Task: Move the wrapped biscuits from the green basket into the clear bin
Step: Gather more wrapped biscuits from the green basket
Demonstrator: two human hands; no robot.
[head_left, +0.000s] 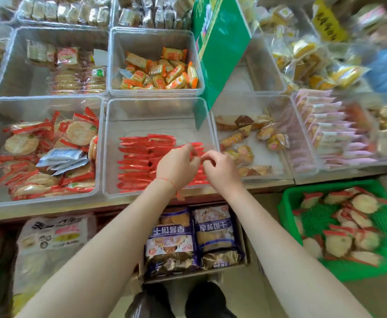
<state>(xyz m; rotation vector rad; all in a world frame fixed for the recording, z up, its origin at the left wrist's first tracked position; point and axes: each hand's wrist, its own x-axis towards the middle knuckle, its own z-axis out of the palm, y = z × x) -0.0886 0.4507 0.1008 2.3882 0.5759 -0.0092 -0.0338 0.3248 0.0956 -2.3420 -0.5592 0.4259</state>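
A shop surface (256, 182) carries rows of snack bins. Both hands reach into the clear bin (158, 106): the left hand (176, 167) and right hand (221, 172) each pinch red wrapped biscuits (139, 161) stacked there. More biscuits lie in the green basket (289, 207) at right.

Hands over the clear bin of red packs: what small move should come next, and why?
Probably the right hand should go back to the green basket for more. Both hands, the left hand included, sit over the rows of red-wrapped biscuits in the clear bin, seemingly tidying them, while many wrapped biscuits remain in the basket. Whether either hand holds a pack is unclear.
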